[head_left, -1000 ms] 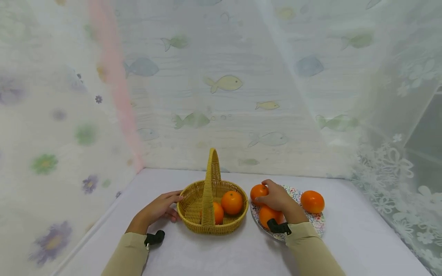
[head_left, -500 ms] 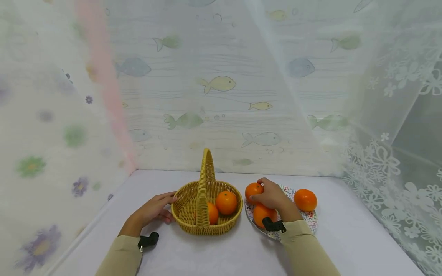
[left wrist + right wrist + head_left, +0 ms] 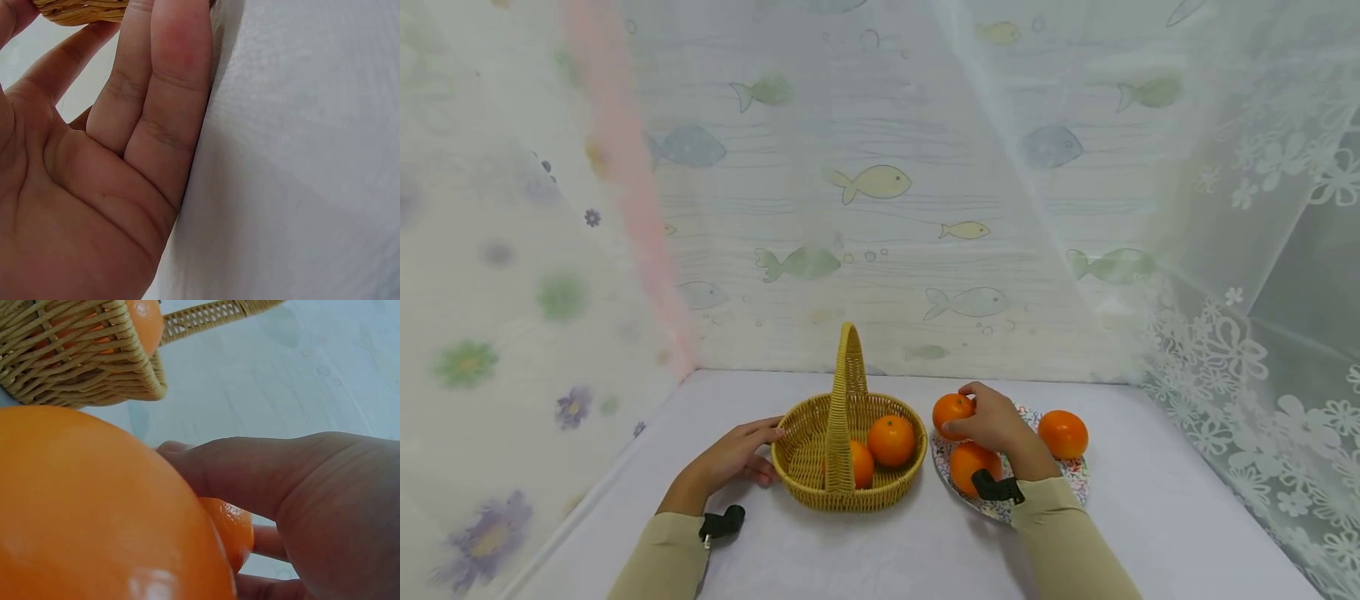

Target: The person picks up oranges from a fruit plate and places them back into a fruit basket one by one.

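My right hand (image 3: 997, 425) holds an orange (image 3: 952, 411) between thumb and fingers, over the left side of a patterned plate (image 3: 1079, 482). In the right wrist view the held orange (image 3: 232, 532) is partly hidden behind a nearer orange (image 3: 94, 500) and my thumb. Two more oranges belong to the plate: a front one (image 3: 970, 468) below my hand and a right one (image 3: 1063, 435). My left hand (image 3: 730, 457) touches the left rim of a wicker basket (image 3: 805, 479) with fairly straight fingers. Inside the basket lie an orange (image 3: 892, 442) and another (image 3: 862, 465), partly behind the handle.
The basket's tall arched handle (image 3: 846, 367) rises over its middle. A white cloth (image 3: 880, 558) covers the table. Behind it hangs a fish-print curtain (image 3: 880, 275), with flowered curtain (image 3: 497, 433) at left and lace (image 3: 1232, 358) at right.
The head view has shifted, so everything sits farther left in it than a second ago. The held orange has risen slightly. My left hand stays at the basket rim.
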Motion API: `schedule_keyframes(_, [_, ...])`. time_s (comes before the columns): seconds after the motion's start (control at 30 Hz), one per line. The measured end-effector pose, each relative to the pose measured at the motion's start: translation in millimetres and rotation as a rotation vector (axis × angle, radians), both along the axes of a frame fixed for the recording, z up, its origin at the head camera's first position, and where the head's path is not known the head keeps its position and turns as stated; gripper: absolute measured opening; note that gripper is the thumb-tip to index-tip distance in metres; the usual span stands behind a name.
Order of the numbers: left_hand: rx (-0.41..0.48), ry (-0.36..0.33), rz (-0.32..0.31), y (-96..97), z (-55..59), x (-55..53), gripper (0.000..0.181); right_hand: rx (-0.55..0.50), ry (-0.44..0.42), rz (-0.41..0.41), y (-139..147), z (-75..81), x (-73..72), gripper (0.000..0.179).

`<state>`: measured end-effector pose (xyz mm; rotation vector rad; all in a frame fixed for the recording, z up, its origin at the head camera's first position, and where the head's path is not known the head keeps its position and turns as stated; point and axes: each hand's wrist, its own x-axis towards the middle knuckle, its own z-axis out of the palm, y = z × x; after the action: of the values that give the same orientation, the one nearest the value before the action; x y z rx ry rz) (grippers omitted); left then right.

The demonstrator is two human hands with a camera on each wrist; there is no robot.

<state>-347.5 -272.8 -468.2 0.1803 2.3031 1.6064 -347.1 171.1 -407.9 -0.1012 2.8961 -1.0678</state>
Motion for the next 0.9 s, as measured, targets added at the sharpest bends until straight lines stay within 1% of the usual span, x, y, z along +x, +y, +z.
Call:
schedule_keyframes(0.5, [-0.008, -0.003, 0.014, 3.0, 3.8, 3.8, 0.073, -0.009, 0.05, -0.005, 1.0, 6.9, 2.3, 0.071])
schedule_keyframes(0.7, [-0.004, -0.004, 0.016, 2.9, 3.4, 3.3, 0.073, -0.02, 0.07, 0.0, 0.3, 12.8, 5.3, 0.071])
schedule_keyframes(0.9, [0.015, -0.007, 0.015, 2.0, 2.7, 2.4, 0.075, -0.019, 0.109, 0.011, -0.1, 14.8, 4.5, 0.071])
